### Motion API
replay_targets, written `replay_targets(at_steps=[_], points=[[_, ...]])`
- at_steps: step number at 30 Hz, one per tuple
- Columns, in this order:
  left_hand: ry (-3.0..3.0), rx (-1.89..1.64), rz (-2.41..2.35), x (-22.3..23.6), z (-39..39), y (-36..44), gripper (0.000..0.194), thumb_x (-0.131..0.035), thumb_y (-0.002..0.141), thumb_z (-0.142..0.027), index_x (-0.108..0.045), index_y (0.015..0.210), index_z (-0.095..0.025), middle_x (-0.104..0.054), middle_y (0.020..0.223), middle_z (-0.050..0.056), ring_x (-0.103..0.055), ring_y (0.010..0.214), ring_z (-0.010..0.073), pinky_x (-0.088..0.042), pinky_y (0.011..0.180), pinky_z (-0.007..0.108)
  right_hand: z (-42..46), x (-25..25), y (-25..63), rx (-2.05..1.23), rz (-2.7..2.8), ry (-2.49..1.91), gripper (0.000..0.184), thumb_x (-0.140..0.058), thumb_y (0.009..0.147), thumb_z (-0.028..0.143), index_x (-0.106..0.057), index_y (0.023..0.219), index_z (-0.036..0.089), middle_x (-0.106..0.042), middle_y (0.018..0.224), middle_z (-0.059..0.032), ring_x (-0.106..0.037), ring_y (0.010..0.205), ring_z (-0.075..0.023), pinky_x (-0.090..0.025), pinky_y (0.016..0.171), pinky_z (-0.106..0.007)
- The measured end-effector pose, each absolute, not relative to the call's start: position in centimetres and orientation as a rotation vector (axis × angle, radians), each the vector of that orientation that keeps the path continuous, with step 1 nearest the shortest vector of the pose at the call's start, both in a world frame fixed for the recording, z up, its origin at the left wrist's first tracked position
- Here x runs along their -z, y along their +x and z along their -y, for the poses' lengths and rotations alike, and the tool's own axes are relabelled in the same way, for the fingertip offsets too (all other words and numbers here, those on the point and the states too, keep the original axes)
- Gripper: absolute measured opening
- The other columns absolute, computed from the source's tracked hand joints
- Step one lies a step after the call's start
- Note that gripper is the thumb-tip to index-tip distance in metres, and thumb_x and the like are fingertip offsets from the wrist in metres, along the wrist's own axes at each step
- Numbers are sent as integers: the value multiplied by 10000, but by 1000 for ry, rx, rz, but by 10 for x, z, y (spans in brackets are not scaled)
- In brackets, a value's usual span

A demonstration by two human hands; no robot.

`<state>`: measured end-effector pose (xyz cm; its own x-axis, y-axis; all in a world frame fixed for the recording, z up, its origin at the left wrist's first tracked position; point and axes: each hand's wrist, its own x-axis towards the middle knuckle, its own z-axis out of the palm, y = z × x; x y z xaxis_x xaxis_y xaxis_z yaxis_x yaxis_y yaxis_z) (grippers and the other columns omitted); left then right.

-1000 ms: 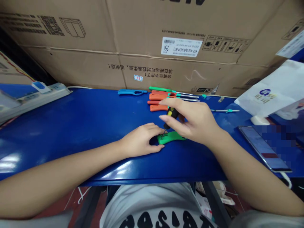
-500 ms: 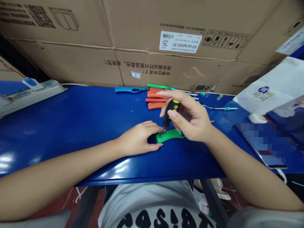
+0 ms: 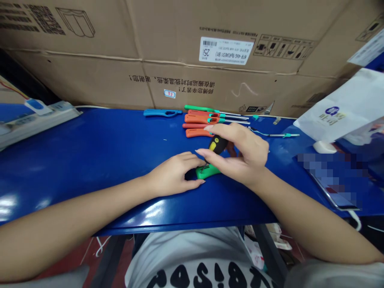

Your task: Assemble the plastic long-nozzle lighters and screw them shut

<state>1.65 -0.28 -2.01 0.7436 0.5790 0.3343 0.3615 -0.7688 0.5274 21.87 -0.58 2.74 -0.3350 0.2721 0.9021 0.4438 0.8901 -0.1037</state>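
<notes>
On the table lies a green lighter handle (image 3: pixel 207 172), its right part hidden behind my right hand. My left hand (image 3: pixel 177 174) grips the handle's left end between thumb and fingers. In my right hand (image 3: pixel 243 156) is a screwdriver (image 3: pixel 218 144) with a black and yellow grip, held tilted. Its shaft points down to the slotted end of the green handle; whether the tip sits in a screw I cannot tell. The thumb reaches out in front of the grip, and the other fingers curl behind it.
Behind my right hand lie several red, orange and green long-nosed lighters (image 3: pixel 198 119). A blue lighter handle (image 3: pixel 162 113) is left of them. A thin metal tube with wire (image 3: pixel 282 135), a phone (image 3: pixel 336 184) and a white bag (image 3: pixel 339 108) are right. A power strip (image 3: pixel 60 116) stands left, cardboard (image 3: pixel 105 80) behind.
My right hand has turned about the screwdriver, its thumb shifting left and the grip leaning over more. My left hand keeps hold of the green handle in the same place.
</notes>
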Motion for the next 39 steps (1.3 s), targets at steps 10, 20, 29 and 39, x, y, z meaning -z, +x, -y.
replay_targets(at_steps=[10, 20, 29, 39], points=[[2518, -687, -711, 21, 2, 16, 233, -718, 886, -272, -682, 1094, -173, -718, 997, 56, -668, 950, 227, -533, 880, 354, 5, -28, 222, 153, 2030, -501, 288, -692, 923, 304, -631, 1192, 223, -744, 1009, -50, -703, 812, -185, -603, 730, -316], [2510, -696, -692, 21, 2, 15, 242, -720, 886, -278, -690, 1098, -164, -731, 1049, 76, -674, 1013, 248, -534, 928, 382, 7, -34, 224, 43, 2070, -550, 270, -609, 972, 314, -658, 1217, 213, -759, 1064, -70, -729, 883, -198, -612, 811, -339], [2516, -672, -700, 20, 1, 14, 228, -710, 896, -302, -689, 1089, -181, -718, 1020, 63, -666, 969, 229, -534, 901, 358, 6, -35, 223, -108, 2086, -549, 291, -507, 1020, 305, -631, 1259, 194, -749, 1109, -74, -726, 878, -173, -606, 807, -321], [2553, -671, -683, 17, 1, 16, 151, -684, 921, -304, -669, 1014, -187, -704, 959, 42, -661, 945, 213, -540, 884, 330, 4, -33, 226, -384, 2186, -611, 410, -336, 1081, 303, -424, 1468, 199, -667, 1296, -96, -696, 1058, -158, -591, 932, -329]])
